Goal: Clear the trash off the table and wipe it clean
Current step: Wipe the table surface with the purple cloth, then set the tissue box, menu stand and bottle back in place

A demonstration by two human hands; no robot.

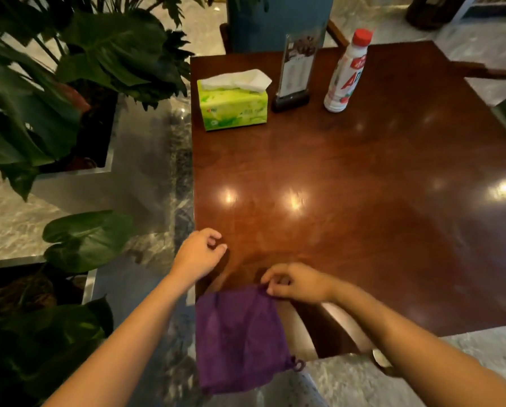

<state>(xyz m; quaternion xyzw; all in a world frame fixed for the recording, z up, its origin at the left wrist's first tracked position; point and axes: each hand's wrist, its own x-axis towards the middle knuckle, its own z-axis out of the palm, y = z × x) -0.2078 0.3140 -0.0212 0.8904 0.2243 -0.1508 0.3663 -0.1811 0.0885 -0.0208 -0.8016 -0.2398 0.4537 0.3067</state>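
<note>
A purple cloth (240,339) hangs over the near left corner of the glossy brown wooden table (363,177). My right hand (297,283) pinches the cloth's upper right corner. My left hand (200,254) hovers at the table's left edge, fingers curled, holding nothing, a little apart from the cloth. At the far side stand a white drink bottle (347,73) with a red cap and a green tissue box (234,105) with a white tissue sticking out.
A clear menu stand (294,74) on a dark base sits between the tissue box and the bottle. Large leafy plants in planters (69,83) crowd the left side. A blue chair (272,22) stands behind the table. Marble floor surrounds it.
</note>
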